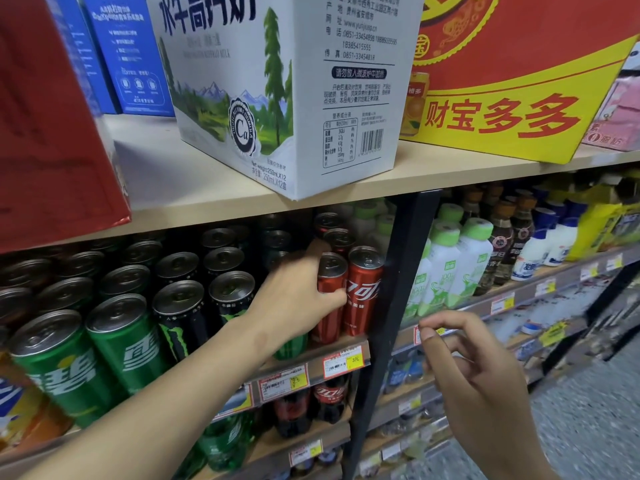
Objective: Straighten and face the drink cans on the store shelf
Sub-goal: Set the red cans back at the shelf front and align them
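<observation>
Slim drink cans stand in rows on the middle shelf (311, 360): green cans (128, 344) at the left, black cans (180, 320) in the middle, red cola cans at the right end. My left hand (294, 299) is wrapped around a red can (330, 282) in the front row, thumb behind it and fingers across its front. A second red can (363, 292) stands just to its right, label facing out. My right hand (474, 382) hovers in front of the shelf post, holding nothing, with its fingers loosely curled apart.
A white milk carton box (287, 98) and a red-and-yellow gift box (512, 81) sit on the upper shelf, overhanging the cans. A black shelf post (391, 278) stands right of the red cans. Green-capped white bottles (450, 268) fill the adjoining bay. Cola bottles (329, 400) stand below.
</observation>
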The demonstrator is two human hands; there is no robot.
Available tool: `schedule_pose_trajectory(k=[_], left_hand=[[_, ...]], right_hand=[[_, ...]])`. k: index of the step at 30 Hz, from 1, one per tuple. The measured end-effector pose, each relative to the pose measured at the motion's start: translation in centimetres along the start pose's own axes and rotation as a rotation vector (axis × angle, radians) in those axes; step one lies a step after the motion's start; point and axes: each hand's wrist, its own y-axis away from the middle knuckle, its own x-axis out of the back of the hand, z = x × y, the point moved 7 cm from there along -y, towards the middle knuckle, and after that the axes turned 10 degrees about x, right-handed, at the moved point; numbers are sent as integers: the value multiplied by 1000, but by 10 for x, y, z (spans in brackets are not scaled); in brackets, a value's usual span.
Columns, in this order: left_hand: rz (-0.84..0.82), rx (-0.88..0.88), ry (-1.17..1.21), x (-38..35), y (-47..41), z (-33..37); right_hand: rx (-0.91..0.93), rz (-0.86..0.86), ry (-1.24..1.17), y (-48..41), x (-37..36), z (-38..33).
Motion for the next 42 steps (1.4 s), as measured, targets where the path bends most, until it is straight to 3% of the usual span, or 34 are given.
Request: schedule_pose_trajectory(k=[35, 42], left_hand=[[51, -69, -221, -6, 0, 2], [154, -155, -230, -3, 17, 5]], right_hand=[[8, -25, -24, 14, -13, -10], [1, -35, -58, 18, -19, -20]])
